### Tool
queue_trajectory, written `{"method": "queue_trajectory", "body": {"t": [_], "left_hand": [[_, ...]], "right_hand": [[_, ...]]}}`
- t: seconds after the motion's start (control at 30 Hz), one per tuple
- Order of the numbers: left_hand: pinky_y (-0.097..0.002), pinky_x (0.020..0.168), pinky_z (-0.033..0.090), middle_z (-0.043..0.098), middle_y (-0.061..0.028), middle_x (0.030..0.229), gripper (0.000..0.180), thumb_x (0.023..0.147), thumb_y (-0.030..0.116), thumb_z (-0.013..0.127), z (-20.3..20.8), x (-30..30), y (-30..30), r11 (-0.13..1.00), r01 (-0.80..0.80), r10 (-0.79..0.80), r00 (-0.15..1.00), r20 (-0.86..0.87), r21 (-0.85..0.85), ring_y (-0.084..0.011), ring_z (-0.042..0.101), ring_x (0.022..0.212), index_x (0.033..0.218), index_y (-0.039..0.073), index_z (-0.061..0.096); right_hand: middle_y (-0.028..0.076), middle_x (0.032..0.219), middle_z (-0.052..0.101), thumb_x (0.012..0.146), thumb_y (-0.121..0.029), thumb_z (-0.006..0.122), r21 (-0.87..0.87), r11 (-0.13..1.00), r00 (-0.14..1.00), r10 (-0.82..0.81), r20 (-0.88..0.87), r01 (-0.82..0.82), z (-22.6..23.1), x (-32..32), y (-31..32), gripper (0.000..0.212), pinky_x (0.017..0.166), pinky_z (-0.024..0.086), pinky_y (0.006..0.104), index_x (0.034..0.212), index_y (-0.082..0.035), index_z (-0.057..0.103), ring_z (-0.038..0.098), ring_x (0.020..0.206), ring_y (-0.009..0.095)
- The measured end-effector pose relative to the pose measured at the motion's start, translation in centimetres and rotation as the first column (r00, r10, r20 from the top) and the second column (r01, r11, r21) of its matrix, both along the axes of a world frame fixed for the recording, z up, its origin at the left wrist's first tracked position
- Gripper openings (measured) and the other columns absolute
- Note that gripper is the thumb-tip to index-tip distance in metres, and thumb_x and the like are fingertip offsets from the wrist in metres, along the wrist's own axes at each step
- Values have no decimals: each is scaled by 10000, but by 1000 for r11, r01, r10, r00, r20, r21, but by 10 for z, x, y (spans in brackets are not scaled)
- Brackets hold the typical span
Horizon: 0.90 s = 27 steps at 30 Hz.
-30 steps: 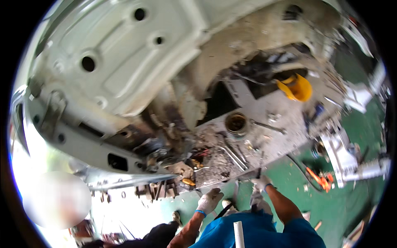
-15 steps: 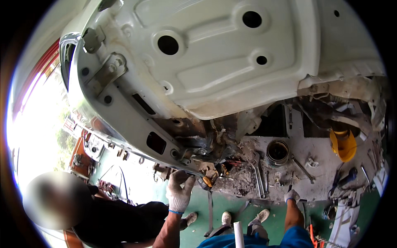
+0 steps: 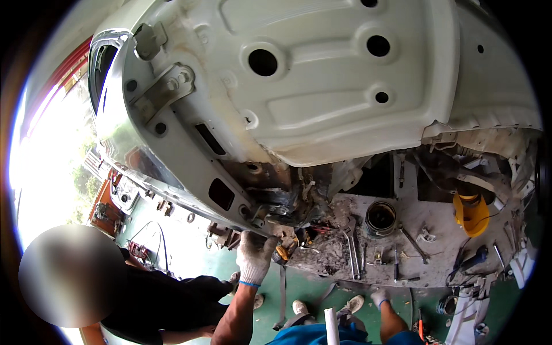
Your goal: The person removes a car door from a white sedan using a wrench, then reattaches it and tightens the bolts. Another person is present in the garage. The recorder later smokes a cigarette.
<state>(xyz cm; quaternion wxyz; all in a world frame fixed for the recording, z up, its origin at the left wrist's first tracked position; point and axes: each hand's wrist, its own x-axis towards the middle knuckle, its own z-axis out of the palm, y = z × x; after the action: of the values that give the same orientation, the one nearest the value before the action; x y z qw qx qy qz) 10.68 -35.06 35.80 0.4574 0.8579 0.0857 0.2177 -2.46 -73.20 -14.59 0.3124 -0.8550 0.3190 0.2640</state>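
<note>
My left hand (image 3: 255, 259), in a white knit glove with a blue cuff, is at the lower edge of a pale car body shell (image 3: 345, 123). Its fingers curl over that panel edge, with the thumb apart. My right hand (image 3: 379, 297), also gloved, hangs just off the near edge of the worktop (image 3: 322, 280); its fingers are too small and blurred to read. A thin screwdriver-like tool with a dark handle (image 3: 396, 270) lies on the worktop near it. Beside my left hand sits a yellow and black power tool (image 3: 282, 253).
A large adjustable wrench (image 3: 350, 244), an open can (image 3: 380, 218), a spanner (image 3: 415, 244) and a yellow container (image 3: 472, 215) stand or lie on the dirty worktop. At the left a person in black (image 3: 167, 299) stands close by. Straps (image 3: 282, 293) hang toward the green floor.
My right hand has let go of the thin tool, which now lies on the worktop, and has drawn back left and toward me. My left hand stays at the panel edge.
</note>
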Motion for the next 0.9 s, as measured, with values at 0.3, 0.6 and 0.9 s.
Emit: {"method": "queue_trajectory", "body": {"t": [0.3,0.6,0.9], "left_hand": [[-463,842,557,725,-176,1084,454,848,427,788,-100,-4,32,873,443,-300,819,-489,206,-377,702,982,1103,74,656],[-465,911,548,695,-205,1143,476,923,519,622,-313,-157,200,569,822,-200,154,-968,14,-389,673,1081,1185,124,661],[-460,933,546,678,-215,1157,382,960,465,589,-294,-135,269,806,587,-232,439,-868,81,-382,666,1087,1198,177,666]], "right_hand": [[163,1122,747,817,-594,649,190,889,909,407,86,-416,-31,-64,94,538,950,536,448,1050,-129,785,709,1065,329],[161,955,758,777,-386,640,-45,949,945,314,93,-312,9,26,119,335,823,543,473,855,-98,791,713,926,359],[204,1281,677,922,-391,615,99,625,629,743,229,-774,31,78,269,506,950,492,436,1309,-66,647,665,1064,355]]}}
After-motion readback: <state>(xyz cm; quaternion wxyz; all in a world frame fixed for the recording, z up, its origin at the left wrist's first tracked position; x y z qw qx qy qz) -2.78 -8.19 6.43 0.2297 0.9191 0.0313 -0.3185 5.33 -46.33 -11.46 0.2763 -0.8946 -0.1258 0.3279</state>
